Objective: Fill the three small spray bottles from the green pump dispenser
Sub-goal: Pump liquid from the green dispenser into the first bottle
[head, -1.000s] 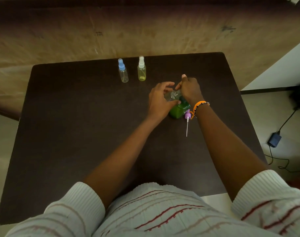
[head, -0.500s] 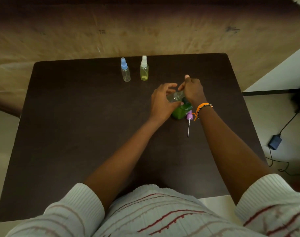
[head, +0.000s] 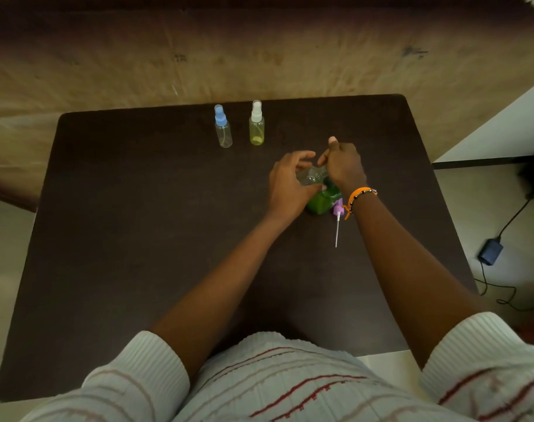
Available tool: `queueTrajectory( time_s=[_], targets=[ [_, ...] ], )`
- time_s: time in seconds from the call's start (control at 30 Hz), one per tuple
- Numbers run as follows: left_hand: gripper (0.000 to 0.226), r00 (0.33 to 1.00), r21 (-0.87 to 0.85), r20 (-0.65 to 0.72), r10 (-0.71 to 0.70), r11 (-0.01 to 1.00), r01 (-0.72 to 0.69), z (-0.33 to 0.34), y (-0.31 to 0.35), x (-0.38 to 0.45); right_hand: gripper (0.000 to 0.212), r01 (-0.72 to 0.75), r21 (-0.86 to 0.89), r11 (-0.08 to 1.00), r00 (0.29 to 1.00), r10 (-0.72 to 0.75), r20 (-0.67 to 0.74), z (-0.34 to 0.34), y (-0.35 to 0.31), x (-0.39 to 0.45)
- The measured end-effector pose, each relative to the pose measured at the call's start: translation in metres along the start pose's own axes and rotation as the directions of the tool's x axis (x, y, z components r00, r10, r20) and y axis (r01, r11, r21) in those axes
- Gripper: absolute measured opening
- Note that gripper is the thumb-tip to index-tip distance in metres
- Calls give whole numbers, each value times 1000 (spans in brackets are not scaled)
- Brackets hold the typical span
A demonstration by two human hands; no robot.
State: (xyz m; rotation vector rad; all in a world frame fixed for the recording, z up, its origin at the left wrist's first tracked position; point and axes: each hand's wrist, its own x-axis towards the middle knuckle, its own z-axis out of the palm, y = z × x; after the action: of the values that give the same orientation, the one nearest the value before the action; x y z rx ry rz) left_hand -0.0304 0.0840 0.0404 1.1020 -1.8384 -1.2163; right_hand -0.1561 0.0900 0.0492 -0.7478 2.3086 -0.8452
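My left hand [head: 287,185] curled its fingers around one clear, capless small spray bottle [head: 312,175], held tilted over the green pump dispenser [head: 323,201]. My right hand [head: 343,167] lay over the dispenser's top, fingers bent down onto the pump and thumb raised toward the far side; how firmly it gripped could not be told, and the bottle's mouth was hidden between the two hands. One orange beaded bracelet [head: 360,194] circled my right wrist. The single dispenser stood on the dark table [head: 137,254], right of centre. Just beside it on the near right lay one purple spray cap [head: 338,208], its thin dip tube pointing toward me. Farther off, near the far edge and left of my hands, two more small spray bottles stood upright, near each other but apart: one clear with a blue cap [head: 222,126], and one holding yellowish liquid with a white cap [head: 256,123]. That made three small bottles in all, two capped. Two striped white sleeves [head: 144,373] framed the near edge. On the floor at the right lay one dark adapter [head: 490,251] with its cable.
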Motion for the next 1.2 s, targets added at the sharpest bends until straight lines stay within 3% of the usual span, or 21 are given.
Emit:
queueTrajectory(
  time_s=[0.1, 0.3, 0.57, 0.8, 1.0, 1.2],
  targets=[
    [61, 1000, 5, 1, 3, 1000, -3, 1, 0, 1, 56, -3, -14, 1000, 1000, 2, -14, -1, -1, -3],
    [61, 1000, -13, 0, 19, 1000, -19, -1, 0, 0, 58, -20, -20, 1000, 994, 22, 105, -5, -4, -1],
    [61, 1000, -4, 3, 2, 1000, -2, 0, -3, -2, 54, -2, -74, 997, 1000, 2, 0, 2, 0, -2],
    [61, 1000, -22, 2, -13, 1000, 13, 1, 1, -3, 50, 6, 0, 1000, 996, -6, 93, -3, 0, -2],
    [60, 999, -37, -6, -52, 998, 51, 1, 3, -3, 55, 21, -46, 999, 1000, -22, -4, 0, 0, -3],
    [61, 999, -44, 1, -49, 998, 49, -1, 5, -2, 62, 8, -38, 999, 994, -4, 111, -3, -4, -2]
  ],
)
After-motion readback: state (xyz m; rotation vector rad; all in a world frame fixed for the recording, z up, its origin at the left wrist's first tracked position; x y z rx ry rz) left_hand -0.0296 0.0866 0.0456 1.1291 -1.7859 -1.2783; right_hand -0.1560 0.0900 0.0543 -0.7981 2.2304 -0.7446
